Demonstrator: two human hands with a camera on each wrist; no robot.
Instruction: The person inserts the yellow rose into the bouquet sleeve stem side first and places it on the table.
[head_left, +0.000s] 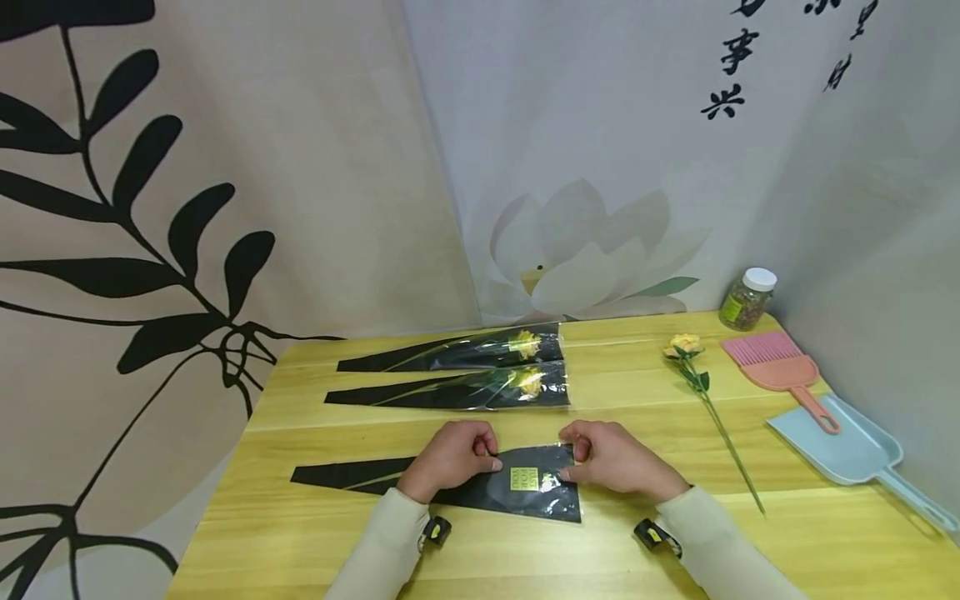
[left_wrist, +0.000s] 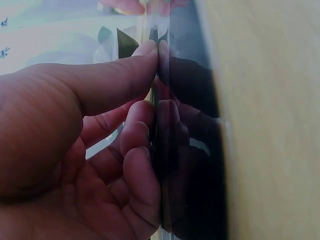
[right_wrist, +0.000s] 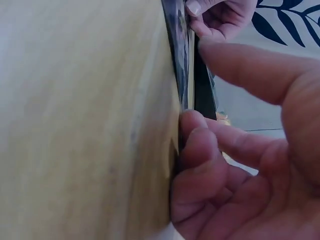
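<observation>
A black flower sleeve (head_left: 510, 504) with a clear front and a yellow label lies on the table, its narrow end to the left. A thin stem shows inside it. My left hand (head_left: 456, 454) grips the sleeve's far edge, left of the label. In the left wrist view its thumb (left_wrist: 145, 57) meets the glossy film, with curled fingers beside it. At the wide right end, my right hand (head_left: 615, 457) holds the sleeve's edge with thumb and curled fingers. The right wrist view shows its thumb (right_wrist: 240, 65) and fingertips (right_wrist: 192, 150) apart along that edge.
Two sleeved yellow roses, a nearer one (head_left: 450, 393) and a farther one (head_left: 457, 352), lie beyond my hands. To the right lie a loose yellow rose (head_left: 684, 344), a pink brush (head_left: 783, 371) and a blue dustpan (head_left: 840, 454). A white-lidded jar (head_left: 747, 300) stands at the far corner.
</observation>
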